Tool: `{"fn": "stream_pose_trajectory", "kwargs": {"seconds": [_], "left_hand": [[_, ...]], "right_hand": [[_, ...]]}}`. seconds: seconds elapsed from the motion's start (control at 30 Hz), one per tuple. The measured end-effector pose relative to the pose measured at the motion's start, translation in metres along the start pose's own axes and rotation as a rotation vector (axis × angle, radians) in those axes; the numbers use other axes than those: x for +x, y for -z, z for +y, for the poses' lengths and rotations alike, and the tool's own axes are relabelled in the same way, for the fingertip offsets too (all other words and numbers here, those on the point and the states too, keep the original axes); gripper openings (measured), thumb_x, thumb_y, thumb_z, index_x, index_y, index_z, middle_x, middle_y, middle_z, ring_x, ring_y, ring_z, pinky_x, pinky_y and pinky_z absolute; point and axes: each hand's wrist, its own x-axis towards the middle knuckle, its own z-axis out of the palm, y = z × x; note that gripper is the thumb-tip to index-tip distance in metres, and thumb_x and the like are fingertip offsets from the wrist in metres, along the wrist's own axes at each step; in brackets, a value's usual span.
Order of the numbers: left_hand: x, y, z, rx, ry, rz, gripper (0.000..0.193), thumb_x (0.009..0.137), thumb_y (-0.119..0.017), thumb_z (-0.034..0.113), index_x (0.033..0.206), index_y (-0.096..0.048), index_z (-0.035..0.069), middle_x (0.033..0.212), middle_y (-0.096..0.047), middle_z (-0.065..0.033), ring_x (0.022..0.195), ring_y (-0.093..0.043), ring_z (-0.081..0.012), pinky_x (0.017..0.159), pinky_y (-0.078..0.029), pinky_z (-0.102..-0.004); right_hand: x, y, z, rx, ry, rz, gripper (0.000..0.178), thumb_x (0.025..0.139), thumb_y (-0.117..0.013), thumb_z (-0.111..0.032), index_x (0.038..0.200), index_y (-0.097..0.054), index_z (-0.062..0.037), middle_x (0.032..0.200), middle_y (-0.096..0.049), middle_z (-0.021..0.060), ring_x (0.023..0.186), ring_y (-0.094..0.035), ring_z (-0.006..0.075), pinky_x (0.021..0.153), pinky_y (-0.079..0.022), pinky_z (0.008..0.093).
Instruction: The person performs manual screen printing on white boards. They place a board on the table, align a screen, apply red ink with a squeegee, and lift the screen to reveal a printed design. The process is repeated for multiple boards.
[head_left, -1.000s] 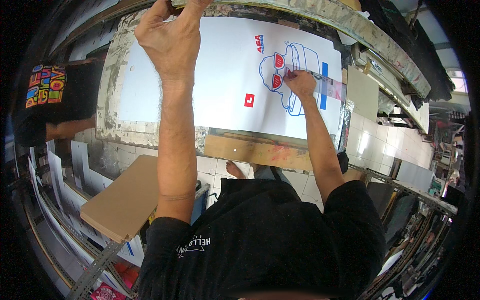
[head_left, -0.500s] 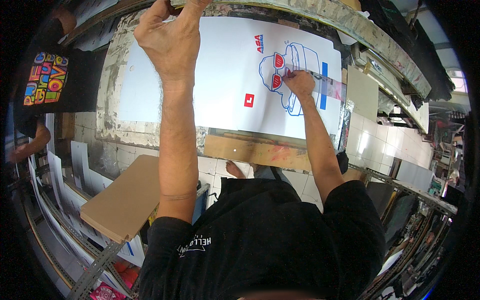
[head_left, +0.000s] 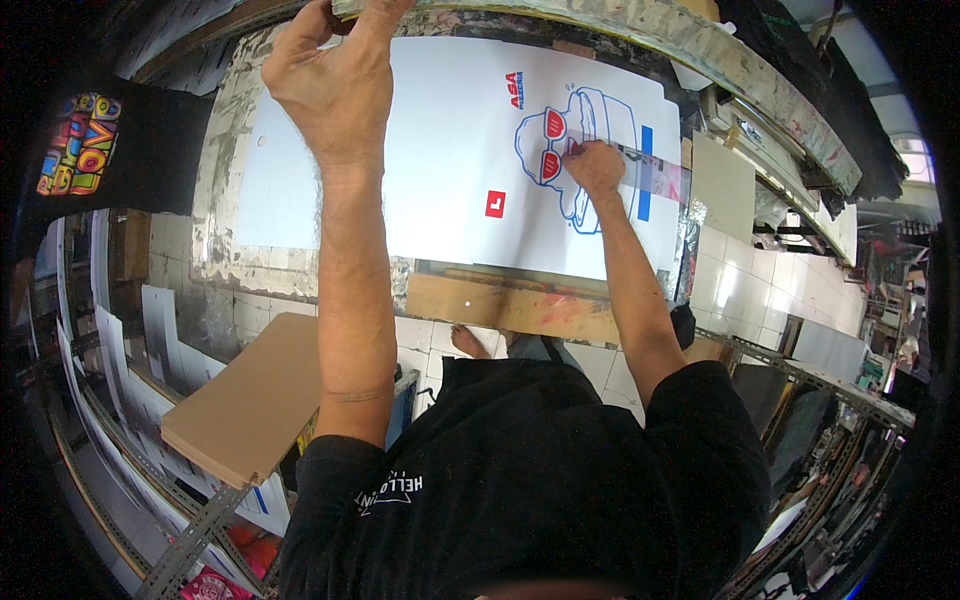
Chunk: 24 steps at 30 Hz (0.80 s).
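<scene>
A white sheet [head_left: 440,170] printed with a blue outline figure, red patches and a small red square lies on a paint-crusted printing table [head_left: 240,250]. My left hand [head_left: 335,80] reaches up and grips the edge of the raised screen frame [head_left: 620,25] at the top. My right hand [head_left: 592,165] rests on the blue figure, fingers pinched on a strip of clear tape [head_left: 650,180] that runs to the right across a blue bar.
A wooden board [head_left: 510,305] lines the table's near edge. A stack of brown cardboard sheets [head_left: 255,395] sits on a metal rack at lower left. A person in a black shirt with colourful print [head_left: 90,150] stands at the left. Tiled floor at right.
The person at the left has moved further up and out toward the frame's edge. My two hands stay where they were.
</scene>
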Motion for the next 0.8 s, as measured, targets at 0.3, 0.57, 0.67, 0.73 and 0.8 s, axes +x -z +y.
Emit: {"fn": "stream_pose_trajectory", "kwargs": {"seconds": [0.3, 0.57, 0.67, 0.73, 0.8], "left_hand": [[0.003, 0.000, -0.002, 0.010, -0.026, -0.008, 0.024, 0.091, -0.077, 0.021, 0.095, -0.074, -0.002, 0.083, -0.072, -0.0049, 0.079, -0.062, -0.0114, 0.075, -0.048, -0.0269], [0.001, 0.000, 0.003, 0.038, -0.032, -0.009, 0.024, 0.090, -0.078, 0.022, 0.095, -0.075, -0.002, 0.082, -0.072, -0.0051, 0.078, -0.062, -0.0116, 0.074, -0.048, -0.0276], [0.001, 0.000, 0.003, 0.024, -0.038, -0.003, 0.024, 0.090, -0.077, 0.022, 0.095, -0.075, -0.002, 0.083, -0.072, -0.0052, 0.078, -0.062, -0.0121, 0.074, -0.048, -0.0279], [0.002, -0.001, 0.002, 0.021, -0.054, 0.009, 0.025, 0.090, -0.077, 0.022, 0.095, -0.075, -0.002, 0.083, -0.072, -0.0052, 0.079, -0.062, -0.0124, 0.075, -0.048, -0.0280], [0.003, 0.001, 0.002, 0.042, -0.009, -0.009, 0.025, 0.090, -0.078, 0.022, 0.096, -0.075, -0.002, 0.083, -0.072, -0.0052, 0.079, -0.062, -0.0126, 0.075, -0.048, -0.0282]], "right_hand": [[0.000, -0.003, -0.011, -0.058, 0.027, -0.032, 0.031, 0.073, -0.075, -0.036, 0.090, -0.078, -0.0099, 0.092, -0.075, 0.0141, 0.091, -0.074, 0.0286, 0.077, -0.059, 0.0403], [0.002, -0.011, -0.016, 0.002, 0.019, -0.053, 0.034, 0.074, -0.077, -0.036, 0.089, -0.077, -0.0055, 0.090, -0.075, 0.0173, 0.088, -0.074, 0.0321, 0.078, -0.059, 0.0429], [0.005, -0.019, -0.008, 0.066, 0.037, -0.013, 0.032, 0.074, -0.075, -0.034, 0.087, -0.076, -0.0047, 0.090, -0.075, 0.0185, 0.088, -0.074, 0.0343, 0.077, -0.059, 0.0433], [0.009, -0.024, -0.001, 0.097, 0.057, 0.034, 0.031, 0.073, -0.075, -0.032, 0.086, -0.076, -0.0044, 0.090, -0.074, 0.0201, 0.087, -0.073, 0.0356, 0.076, -0.059, 0.0426], [0.012, -0.025, 0.006, 0.128, 0.095, 0.092, 0.029, 0.073, -0.074, -0.031, 0.086, -0.077, -0.0059, 0.088, -0.074, 0.0190, 0.085, -0.073, 0.0352, 0.075, -0.058, 0.0423]]}}
